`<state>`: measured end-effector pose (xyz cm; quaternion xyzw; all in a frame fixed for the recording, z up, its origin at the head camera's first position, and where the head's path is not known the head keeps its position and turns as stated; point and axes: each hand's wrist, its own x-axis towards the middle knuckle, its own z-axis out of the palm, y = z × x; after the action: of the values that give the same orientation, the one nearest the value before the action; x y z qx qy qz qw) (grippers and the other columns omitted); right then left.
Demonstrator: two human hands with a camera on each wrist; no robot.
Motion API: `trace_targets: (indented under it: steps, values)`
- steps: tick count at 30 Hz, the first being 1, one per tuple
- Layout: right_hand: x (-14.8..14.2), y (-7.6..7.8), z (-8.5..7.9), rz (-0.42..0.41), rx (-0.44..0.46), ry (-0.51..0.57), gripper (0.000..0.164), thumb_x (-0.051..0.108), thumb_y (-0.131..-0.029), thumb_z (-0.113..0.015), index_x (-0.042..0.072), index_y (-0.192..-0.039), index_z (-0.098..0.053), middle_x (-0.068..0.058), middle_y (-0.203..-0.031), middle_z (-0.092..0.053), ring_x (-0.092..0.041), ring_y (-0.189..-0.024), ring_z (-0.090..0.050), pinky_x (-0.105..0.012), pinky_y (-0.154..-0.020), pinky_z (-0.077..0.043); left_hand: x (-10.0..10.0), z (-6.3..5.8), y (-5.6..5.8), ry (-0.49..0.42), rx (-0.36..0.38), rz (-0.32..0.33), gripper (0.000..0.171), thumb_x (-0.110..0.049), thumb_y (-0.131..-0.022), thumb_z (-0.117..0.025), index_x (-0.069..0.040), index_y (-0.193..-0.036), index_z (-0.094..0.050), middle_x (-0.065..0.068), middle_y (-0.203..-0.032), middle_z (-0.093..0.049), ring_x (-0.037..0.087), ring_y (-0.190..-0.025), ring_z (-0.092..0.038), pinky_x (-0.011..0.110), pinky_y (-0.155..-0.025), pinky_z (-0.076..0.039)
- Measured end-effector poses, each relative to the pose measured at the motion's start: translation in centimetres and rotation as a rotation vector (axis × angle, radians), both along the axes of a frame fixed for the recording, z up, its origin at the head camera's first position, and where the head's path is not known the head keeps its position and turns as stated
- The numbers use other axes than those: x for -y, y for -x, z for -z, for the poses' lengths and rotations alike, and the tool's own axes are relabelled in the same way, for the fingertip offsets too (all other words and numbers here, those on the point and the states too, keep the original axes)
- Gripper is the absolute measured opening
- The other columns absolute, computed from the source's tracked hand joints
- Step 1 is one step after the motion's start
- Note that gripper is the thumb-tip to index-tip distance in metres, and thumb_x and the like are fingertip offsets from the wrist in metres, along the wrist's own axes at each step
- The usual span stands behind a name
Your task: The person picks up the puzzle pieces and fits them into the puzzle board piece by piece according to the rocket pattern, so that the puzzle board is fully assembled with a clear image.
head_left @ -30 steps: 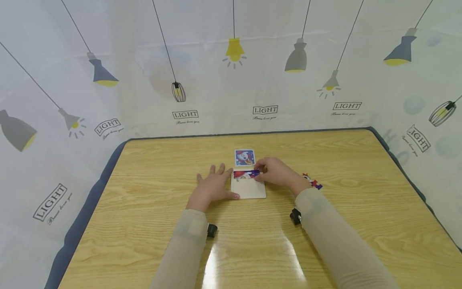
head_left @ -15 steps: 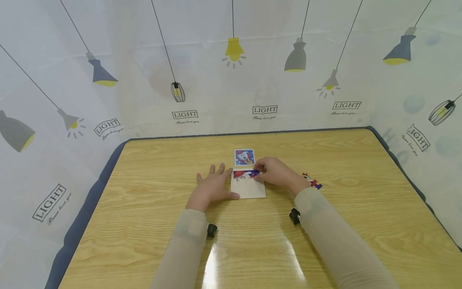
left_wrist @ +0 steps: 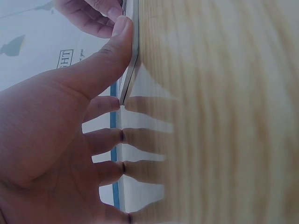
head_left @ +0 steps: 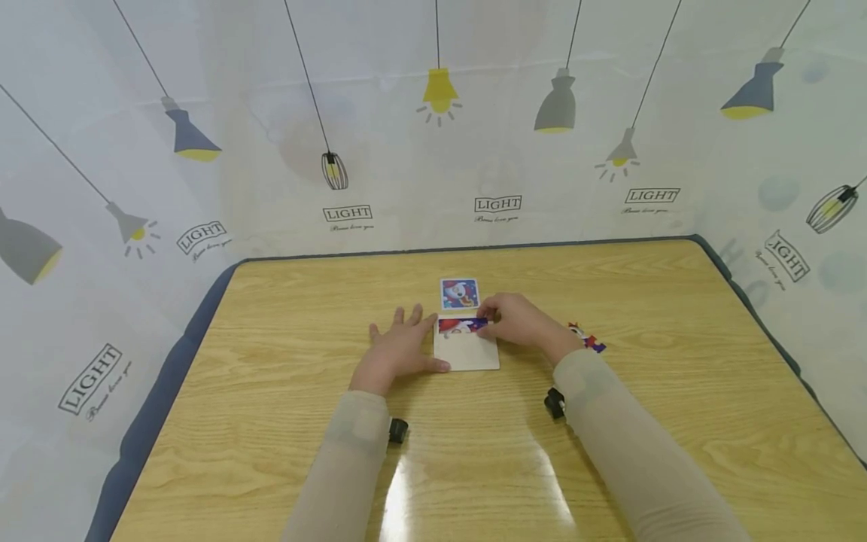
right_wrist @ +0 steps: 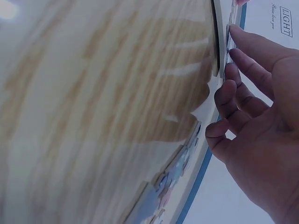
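A pale square puzzle board [head_left: 467,355] lies on the table, with a strip of printed puzzle pieces [head_left: 452,327] along its far edge. My left hand [head_left: 396,348] has its fingers spread on the tabletop at the board's left side. Its thumb [left_wrist: 122,29] rests on the near left part of the board, while the index fingertip meets the far left corner. At the strip's right end, my right hand [head_left: 520,322] pinches a puzzle piece between thumb and fingers; they cover much of it. The hand's other fingers [right_wrist: 226,95] are curled.
Just beyond the board lies a square picture card [head_left: 460,293] with a red-hatted white figure on blue. Several loose puzzle pieces [head_left: 594,344] lie right of the right wrist. A printed sheet [head_left: 420,165] stands behind the wooden table [head_left: 271,376].
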<state>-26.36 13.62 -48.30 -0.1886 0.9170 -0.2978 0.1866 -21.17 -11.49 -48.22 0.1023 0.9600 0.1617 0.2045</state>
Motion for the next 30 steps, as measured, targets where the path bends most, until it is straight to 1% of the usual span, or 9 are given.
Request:
trace_targets:
  steps: [4, 6, 9, 13, 15, 18, 25, 30]
  values:
    - [-0.3, 0.2, -0.5, -0.003, 0.010, -0.013, 0.033, 0.025, -0.100, -0.075, 0.008, -0.129, -0.073, -0.010, -0.119, -0.072, -0.024, -0.106, -0.063, -0.044, -0.099, -0.056, 0.0, -0.2, 0.0, -0.004, -0.001, 0.004, 0.106, -0.067, -0.087, -0.077, -0.027, -0.171, -0.026, 0.007, -0.181, -0.006, 0.041, -0.168, 0.001, 0.082, -0.125, 0.000]
    - [-0.7, 0.3, -1.1, -0.003, 0.008, -0.024, 0.037, 0.027, -0.101, -0.074, 0.009, -0.133, -0.071, -0.010, -0.123, -0.071, -0.024, -0.108, -0.063, -0.044, -0.100, -0.055, -0.1, -0.3, 0.0, -0.004, -0.003, 0.005, 0.105, -0.067, -0.087, -0.077, -0.027, -0.171, -0.027, 0.008, -0.181, -0.007, 0.042, -0.168, 0.000, 0.083, -0.125, 0.000]
    - [-1.5, 0.5, -2.2, 0.001, 0.008, -0.032, 0.042, 0.029, -0.102, -0.072, 0.008, -0.139, -0.069, -0.011, -0.129, -0.070, -0.026, -0.110, -0.063, -0.045, -0.097, -0.056, -0.1, -0.4, 0.0, -0.005, -0.004, 0.002, 0.105, -0.066, -0.087, -0.078, -0.027, -0.171, -0.027, 0.008, -0.181, -0.007, 0.041, -0.168, 0.000, 0.082, -0.125, 0.000]
    - [-2.9, 0.7, -3.6, -0.027, -0.016, -0.035, 0.045, 0.028, -0.104, -0.070, 0.005, -0.142, -0.065, -0.016, -0.134, -0.068, -0.029, -0.116, -0.064, -0.048, -0.098, -0.057, -0.1, -0.5, 0.0, -0.008, -0.003, -0.003, 0.106, -0.065, -0.087, -0.079, -0.027, -0.170, -0.027, 0.007, -0.181, -0.006, 0.041, -0.168, 0.001, 0.082, -0.125, 0.001]
    - [-3.6, 0.7, -4.1, -0.041, -0.036, -0.041, 0.046, 0.028, -0.104, -0.070, 0.004, -0.143, -0.065, -0.017, -0.136, -0.068, -0.030, -0.119, -0.064, -0.050, -0.101, -0.056, -0.1, -0.4, 0.0, -0.006, -0.004, 0.000, 0.106, -0.064, -0.087, -0.079, -0.027, -0.171, -0.027, 0.007, -0.181, -0.006, 0.041, -0.168, 0.001, 0.082, -0.125, 0.000]
    - [-4.6, 0.6, -4.7, -0.049, -0.061, -0.057, 0.046, 0.027, -0.104, -0.070, 0.003, -0.142, -0.065, -0.018, -0.136, -0.069, -0.031, -0.119, -0.065, -0.052, -0.103, -0.055, -0.1, -0.2, 0.0, -0.008, -0.002, 0.003, 0.106, -0.064, -0.087, -0.079, -0.027, -0.171, -0.026, 0.007, -0.181, -0.006, 0.041, -0.168, 0.001, 0.082, -0.125, 0.001]
    - [-6.3, 0.0, -5.1, -0.031, -0.093, -0.093, 0.044, 0.024, -0.102, -0.073, 0.001, -0.140, -0.066, -0.018, -0.131, -0.070, -0.030, -0.114, -0.067, -0.052, -0.100, -0.057, 0.0, 0.0, 0.0, -0.005, -0.003, 0.003, 0.106, -0.065, -0.086, -0.079, -0.028, -0.171, -0.026, 0.007, -0.181, -0.006, 0.041, -0.168, 0.001, 0.083, -0.125, 0.000]
    - [-7.4, -0.4, -4.4, -0.025, -0.084, -0.090, 0.043, 0.022, -0.103, -0.072, 0.001, -0.140, -0.066, -0.019, -0.129, -0.070, -0.031, -0.111, -0.069, -0.051, -0.097, -0.059, 0.0, -0.1, -0.1, -0.003, -0.002, -0.002, 0.106, -0.065, -0.086, -0.079, -0.028, -0.171, -0.026, 0.007, -0.181, -0.006, 0.041, -0.168, 0.001, 0.082, -0.125, 0.000]
